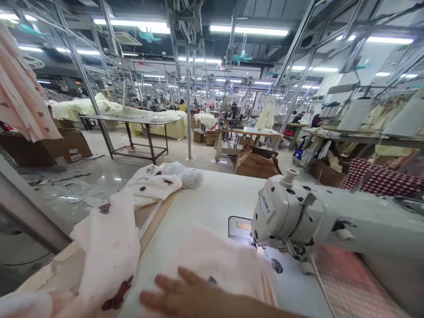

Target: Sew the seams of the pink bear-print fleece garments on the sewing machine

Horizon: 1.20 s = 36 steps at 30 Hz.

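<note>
My right hand [185, 295] reaches in from the lower right, its fingers stretched out and apart, pointing left. It lies flat on a pale pink piece of fabric [225, 265] spread on the white sewing table [212, 198], just in front of the needle of a white Juki sewing machine [298, 216]. The hand is somewhat blurred. My left hand is out of view. To the hand's left, a heap of white fabric pieces with dark red spots [112, 238] drapes over the table's edge.
A red-checked cloth [380, 179] lies behind the machine. Across the shiny floor stand a metal-legged table [139, 121] heaped with pale yellow fabric, brown cardboard boxes [256, 163] and more workstations. People sit at work far back. Pink garments [20, 97] hang at the upper left.
</note>
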Tool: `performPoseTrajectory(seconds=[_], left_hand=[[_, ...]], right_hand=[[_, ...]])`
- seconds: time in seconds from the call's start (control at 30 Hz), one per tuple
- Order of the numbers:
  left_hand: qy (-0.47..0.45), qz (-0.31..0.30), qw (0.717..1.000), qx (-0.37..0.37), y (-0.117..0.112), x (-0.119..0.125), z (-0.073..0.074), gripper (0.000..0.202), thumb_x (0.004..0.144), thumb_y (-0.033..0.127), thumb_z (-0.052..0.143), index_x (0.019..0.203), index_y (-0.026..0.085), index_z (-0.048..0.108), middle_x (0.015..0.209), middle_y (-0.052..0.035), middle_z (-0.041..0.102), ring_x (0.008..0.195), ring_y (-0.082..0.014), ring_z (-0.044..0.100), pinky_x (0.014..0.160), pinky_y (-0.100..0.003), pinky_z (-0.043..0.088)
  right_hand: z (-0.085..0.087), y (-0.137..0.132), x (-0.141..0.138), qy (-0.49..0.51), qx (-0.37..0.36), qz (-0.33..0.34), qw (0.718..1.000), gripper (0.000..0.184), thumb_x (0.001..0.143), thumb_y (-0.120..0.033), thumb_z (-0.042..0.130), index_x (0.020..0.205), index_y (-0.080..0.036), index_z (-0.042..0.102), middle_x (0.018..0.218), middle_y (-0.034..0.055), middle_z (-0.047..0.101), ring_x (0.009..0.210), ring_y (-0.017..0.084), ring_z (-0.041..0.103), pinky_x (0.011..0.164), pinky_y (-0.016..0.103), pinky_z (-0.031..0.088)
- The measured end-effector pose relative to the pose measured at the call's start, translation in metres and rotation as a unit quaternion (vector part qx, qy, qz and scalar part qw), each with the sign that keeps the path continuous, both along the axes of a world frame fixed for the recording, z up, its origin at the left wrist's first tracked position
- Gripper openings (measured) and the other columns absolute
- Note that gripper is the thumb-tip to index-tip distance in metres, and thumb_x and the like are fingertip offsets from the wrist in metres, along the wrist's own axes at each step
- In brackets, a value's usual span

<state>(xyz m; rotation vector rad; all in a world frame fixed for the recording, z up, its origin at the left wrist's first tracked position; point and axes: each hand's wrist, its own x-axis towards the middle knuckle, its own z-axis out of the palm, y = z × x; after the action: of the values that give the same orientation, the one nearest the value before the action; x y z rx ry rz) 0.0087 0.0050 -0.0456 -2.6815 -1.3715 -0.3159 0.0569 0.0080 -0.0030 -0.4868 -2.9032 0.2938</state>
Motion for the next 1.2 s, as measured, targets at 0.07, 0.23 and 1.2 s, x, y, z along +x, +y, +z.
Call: performPoseTrajectory(seconds=[0.07,0.23,1.2], left_hand=[[-0.003,-0.055,0.998,-0.016,-0.003,-0.004,0.015,0.031,0.088,0.029,0.037,0.107,0.032,0.062,0.114,-0.0011,0.058,0.106,-0.0245,0.053,0.082,-0.049,0.039],[-0.009,-0.1,0.993,-0.058,-0.018,-0.072,0.039,0.055,0.086,0.049,0.042,0.132,0.019,0.043,0.136,-0.0189,0.041,0.12,-0.0329,0.042,0.092,-0.051,0.041],[0.039,-0.17,0.985,-0.009,-0.003,-0.002,0.057,0.016,0.066,0.007,0.049,0.079,0.016,0.05,0.078,-0.0061,0.052,0.067,-0.0207,0.047,0.058,-0.034,0.04]], right_hand=[[0.008,0.03,0.0,-0.018,0.011,-0.101,0.995,0.045,0.089,-0.047,0.044,0.131,-0.03,0.041,0.141,-0.0018,0.036,0.131,0.02,0.032,0.107,0.046,0.026],[0.026,0.043,0.036,0.014,0.026,-0.309,0.951,0.041,0.095,-0.018,0.027,0.135,-0.014,0.035,0.14,0.0144,0.036,0.131,0.021,0.031,0.105,0.049,0.029],[-0.005,-0.058,0.159,0.051,0.014,-0.405,0.913,0.016,0.09,-0.021,0.043,0.075,-0.021,0.049,0.072,-0.0005,0.056,0.072,0.016,0.052,0.06,0.029,0.033]])
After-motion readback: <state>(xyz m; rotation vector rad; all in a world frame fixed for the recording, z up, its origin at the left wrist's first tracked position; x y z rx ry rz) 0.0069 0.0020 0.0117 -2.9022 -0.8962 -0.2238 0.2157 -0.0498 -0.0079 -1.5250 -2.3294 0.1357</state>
